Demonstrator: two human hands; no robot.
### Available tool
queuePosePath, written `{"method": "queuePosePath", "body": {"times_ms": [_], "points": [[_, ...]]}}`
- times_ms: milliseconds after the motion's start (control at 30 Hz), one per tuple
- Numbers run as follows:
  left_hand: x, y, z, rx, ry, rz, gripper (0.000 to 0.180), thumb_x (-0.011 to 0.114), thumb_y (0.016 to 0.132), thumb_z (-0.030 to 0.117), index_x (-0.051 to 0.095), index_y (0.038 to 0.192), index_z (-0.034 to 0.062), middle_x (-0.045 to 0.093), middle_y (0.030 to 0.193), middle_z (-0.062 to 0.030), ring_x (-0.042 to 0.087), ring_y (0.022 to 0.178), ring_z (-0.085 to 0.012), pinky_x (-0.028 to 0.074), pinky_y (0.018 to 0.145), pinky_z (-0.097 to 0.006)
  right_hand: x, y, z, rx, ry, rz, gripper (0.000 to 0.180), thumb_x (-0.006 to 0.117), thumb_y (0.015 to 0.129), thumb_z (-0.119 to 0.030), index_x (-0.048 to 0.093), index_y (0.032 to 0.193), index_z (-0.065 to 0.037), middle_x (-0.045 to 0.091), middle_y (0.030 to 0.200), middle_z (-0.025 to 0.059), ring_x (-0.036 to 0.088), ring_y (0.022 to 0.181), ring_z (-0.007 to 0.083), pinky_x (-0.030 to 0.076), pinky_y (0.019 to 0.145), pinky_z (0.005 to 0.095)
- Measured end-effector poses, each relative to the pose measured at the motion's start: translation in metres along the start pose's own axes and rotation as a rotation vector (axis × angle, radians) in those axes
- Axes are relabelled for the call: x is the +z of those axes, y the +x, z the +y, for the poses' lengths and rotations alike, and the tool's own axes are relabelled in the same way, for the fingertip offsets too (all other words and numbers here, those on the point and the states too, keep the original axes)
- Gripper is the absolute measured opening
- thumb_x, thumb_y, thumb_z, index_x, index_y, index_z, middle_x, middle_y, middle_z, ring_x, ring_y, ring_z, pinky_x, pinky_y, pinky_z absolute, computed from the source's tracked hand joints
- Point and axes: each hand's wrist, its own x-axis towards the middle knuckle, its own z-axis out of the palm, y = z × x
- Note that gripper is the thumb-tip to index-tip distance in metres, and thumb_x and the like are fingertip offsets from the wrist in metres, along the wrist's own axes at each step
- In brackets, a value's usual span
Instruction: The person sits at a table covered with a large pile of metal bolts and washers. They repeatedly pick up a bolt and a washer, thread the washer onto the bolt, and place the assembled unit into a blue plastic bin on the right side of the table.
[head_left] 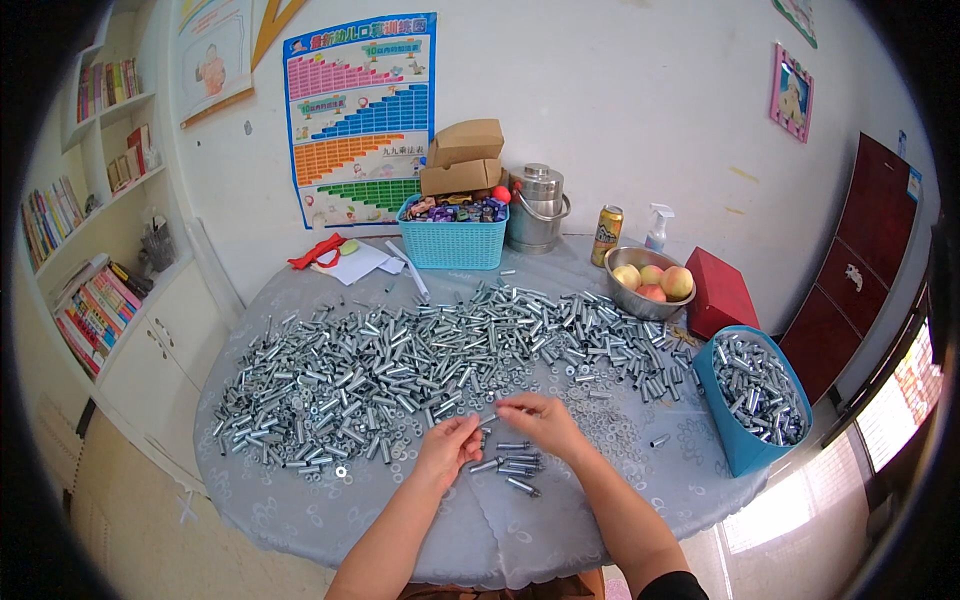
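Round surface under a grey patterned cloth. One huge heap of metal sleeves spreads across it, far too many to count, lying just beyond both hands. One blue bin at the right edge, tilted, partly filled with more metal pieces. One teal basket at the back with two cardboard boxes stacked behind it. One red box, one steel canister, one steel bowl holding about four peaches. One can, one spray bottle. Small cluster of assembled bolts, roughly six, lies just below the hands. Left hand and right hand nearly touch, fingers pinched narrow on a small metal piece between them; which hand grips it, cannot tell.
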Motion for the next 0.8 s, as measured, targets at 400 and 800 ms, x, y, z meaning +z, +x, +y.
{"method": "queuePosePath", "body": {"times_ms": [400, 800], "points": [[-0.001, 0.001, 0.001, 0.041, -0.006, -0.029, 0.019, 0.061, 0.084, 0.021, 0.054, 0.080, 0.0032, 0.055, 0.070, -0.0034, 0.047, 0.053, -0.0087, 0.044, 0.051, -0.026, -0.018, 0.011, 0.041, -0.345, -0.845, 0.330, 0.017, 0.064, 0.071, -0.012, 0.067, 0.087, -0.010, 0.060, 0.089, 0.0086, 0.054, 0.089, 0.0271, 0.042, 0.079, 0.0376], [-0.010, 0.006, 0.002, 0.028, -0.167, -0.109, 0.020, 0.061, 0.084, 0.022, 0.055, 0.079, 0.0039, 0.055, 0.070, -0.0030, 0.047, 0.052, -0.0091, 0.044, 0.050, -0.026, -0.016, 0.006, 0.009, 0.064, -0.022, 0.107, 0.019, 0.069, 0.074, -0.015, 0.066, 0.091, -0.007, 0.064, 0.090, 0.0022, 0.056, 0.084, 0.0151, 0.042, 0.078, 0.0285]]}}
